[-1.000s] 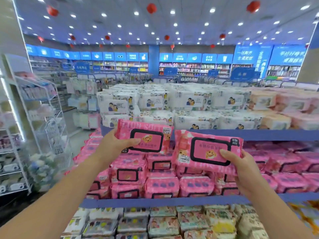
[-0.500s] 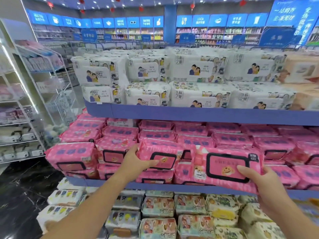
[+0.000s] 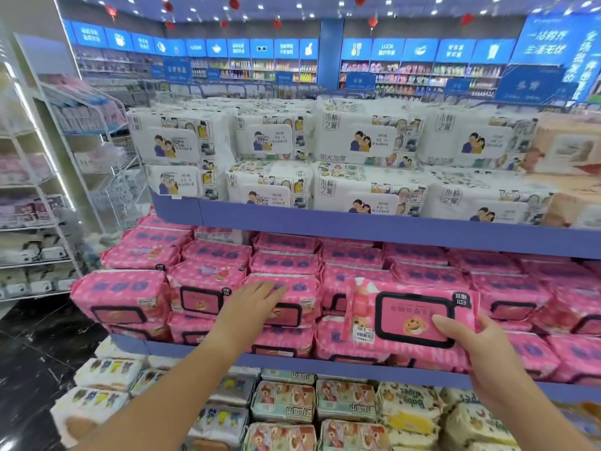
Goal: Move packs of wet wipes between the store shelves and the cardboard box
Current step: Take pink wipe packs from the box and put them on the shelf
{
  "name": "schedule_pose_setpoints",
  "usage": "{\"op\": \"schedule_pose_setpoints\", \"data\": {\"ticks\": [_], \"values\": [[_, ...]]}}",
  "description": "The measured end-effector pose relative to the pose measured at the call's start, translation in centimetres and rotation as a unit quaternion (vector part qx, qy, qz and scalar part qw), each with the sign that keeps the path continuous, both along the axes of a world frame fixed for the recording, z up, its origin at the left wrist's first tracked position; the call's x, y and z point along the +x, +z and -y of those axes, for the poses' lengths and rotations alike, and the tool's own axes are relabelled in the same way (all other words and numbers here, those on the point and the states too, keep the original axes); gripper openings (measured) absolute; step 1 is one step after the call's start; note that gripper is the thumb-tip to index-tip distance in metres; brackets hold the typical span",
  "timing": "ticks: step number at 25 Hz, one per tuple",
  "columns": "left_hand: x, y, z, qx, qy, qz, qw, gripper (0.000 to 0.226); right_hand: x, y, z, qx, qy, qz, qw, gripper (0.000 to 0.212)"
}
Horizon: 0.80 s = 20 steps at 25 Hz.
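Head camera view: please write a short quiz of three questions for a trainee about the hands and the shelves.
1. True or false: the right hand grips a pink pack in front of the middle shelf.
2. Which colour are the packs on the top shelf? A pink, B white, C green.
3. Fill in: the left hand lies flat on a shelved pack of ___ colour.
Key: 1 true; 2 B; 3 pink.

Bare left forearm (image 3: pixel 182 385), bare right forearm (image 3: pixel 533 418), left grip (image 3: pixel 252 307) bare, right grip (image 3: pixel 481 349) bare
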State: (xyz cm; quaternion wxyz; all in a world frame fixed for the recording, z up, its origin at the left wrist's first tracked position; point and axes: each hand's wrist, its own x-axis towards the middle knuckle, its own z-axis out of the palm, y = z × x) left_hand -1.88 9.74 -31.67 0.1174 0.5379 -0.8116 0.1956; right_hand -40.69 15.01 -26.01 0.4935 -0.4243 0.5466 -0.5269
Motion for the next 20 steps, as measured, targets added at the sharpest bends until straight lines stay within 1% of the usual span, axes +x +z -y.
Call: {"op": "schedule_pose_setpoints", "data": {"ticks": [2,3,4,5,6,7,8,9,10,11,12,13,14,15,16,17,18,19,20], "values": [[0.4,0.9,-0.2,0.019,0.019,0.013,1.000,0.071,0.5,0.9,-0.3,-0.002,0.032,0.019,0.999,0.124],[-0.2,1.5,-0.8,0.025,0.029,-0.007,0.999,0.069,0.8,1.1,-0.4,0.000,0.038,0.019,0.999,0.122],[-1.4,2.5,-1.6,0.032,0.033,-0.060,0.997,0.065,1.1,1.5,-0.7,-0.004,0.049,0.019,0.999,0.121],[-2.9,4.1,-2.6,0.056,0.028,-0.147,0.987,0.063,1.4,2.0,-1.1,-0.005,0.054,0.007,0.998,0.119],[-4.5,6.4,-3.6,0.082,0.009,-0.261,0.962,0.062,1.5,2.7,-1.4,-0.003,0.064,-0.012,0.998,0.114],[-6.1,9.3,-4.6,0.124,-0.018,-0.375,0.919,0.061,1.6,3.7,-1.7,-0.006,0.076,-0.031,0.997,0.103],[-7.3,12.3,-5.6,0.184,-0.048,-0.448,0.873,0.062,1.8,5.0,-1.9,-0.012,0.098,-0.050,0.994,0.087],[-8.2,15.2,-6.6,0.249,-0.073,-0.465,0.846,0.067,2.2,6.4,-2.2,-0.022,0.128,-0.063,0.990,0.073],[-8.9,17.8,-7.5,0.311,-0.083,-0.438,0.839,0.074,2.7,7.9,-2.4,-0.029,0.158,-0.071,0.984,0.064],[-9.6,20.1,-8.3,0.360,-0.085,-0.387,0.845,0.083,3.2,9.7,-2.6,-0.035,0.185,-0.074,0.979,0.060],[-10.2,21.8,-9.0,0.387,-0.078,-0.336,0.855,0.092,3.8,11.7,-3.2,-0.048,0.219,-0.086,0.971,0.059],[-10.6,23.1,-9.5,0.395,-0.073,-0.310,0.862,0.098,4.4,13.5,-3.2,-0.060,0.251,-0.116,0.959,0.060],[-10.7,24.2,-10.0,0.397,-0.074,-0.312,0.860,0.100,5.0,15.7,-3.4,-0.072,0.288,-0.164,0.941,0.062],[-10.7,25.0,-10.4,0.410,-0.086,-0.339,0.842,0.097,5.7,17.6,-3.3,-0.073,0.315,-0.220,0.920,0.063],[-10.5,25.4,-10.9,0.432,-0.107,-0.381,0.811,0.087,6.6,19.7,-3.4,-0.066,0.339,-0.269,0.899,0.069],[-10.2,25.5,-11.5,0.446,-0.130,-0.423,0.778,0.073,7.4,21.6,-3.7,-0.063,0.361,-0.296,0.882,0.076],[-9.8,25.2,-12.2,0.445,-0.139,-0.463,0.754,0.061,8.0,22.9,-3.8,-0.068,0.361,-0.298,0.881,0.080],[-9.4,24.8,-13.0,0.426,-0.136,-0.506,0.737,0.055,8.0,23.5,-3.7,-0.085,0.339,-0.284,0.893,0.076],[-9.0,24.2,-13.8,0.397,-0.127,-0.555,0.720,0.055,7.6,23.5,-3.9,-0.112,0.310,-0.251,0.910,0.068]]}}
